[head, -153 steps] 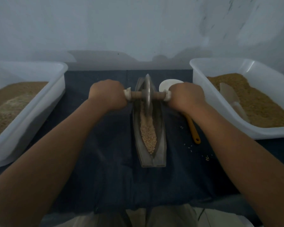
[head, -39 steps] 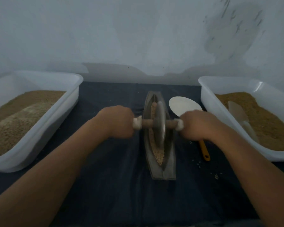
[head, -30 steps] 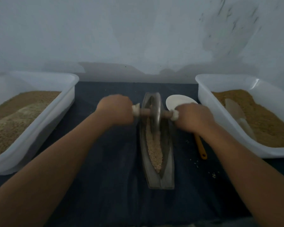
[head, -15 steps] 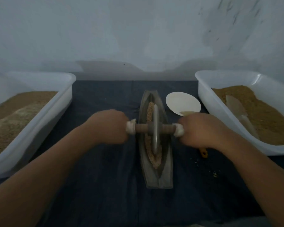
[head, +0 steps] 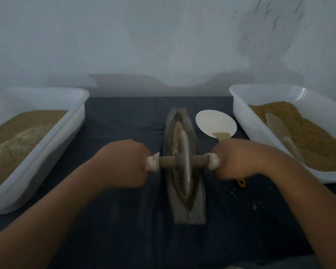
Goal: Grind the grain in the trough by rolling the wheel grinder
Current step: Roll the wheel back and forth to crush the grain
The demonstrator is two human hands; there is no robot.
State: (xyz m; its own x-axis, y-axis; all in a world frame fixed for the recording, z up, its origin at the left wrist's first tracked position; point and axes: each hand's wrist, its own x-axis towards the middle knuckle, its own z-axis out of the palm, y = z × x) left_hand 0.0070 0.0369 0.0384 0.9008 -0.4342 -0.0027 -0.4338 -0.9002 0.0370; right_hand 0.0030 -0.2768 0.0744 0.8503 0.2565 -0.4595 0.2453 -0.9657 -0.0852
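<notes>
Left hand [head: 127,164] and right hand [head: 236,159] clench the axle ends. Between them the wheel grinder [head: 183,164] stands in the trough [head: 197,202], on grain [head: 176,131].

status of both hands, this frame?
left hand: closed, grips the left axle end of the grey metal wheel grinder.
right hand: closed, grips its right axle end.

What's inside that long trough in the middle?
Grain lies along the trough, and the wheel stands upright in it. Whatever grain sits directly beneath the wheel is covered, as is the trough's bottom under the grain.
</notes>
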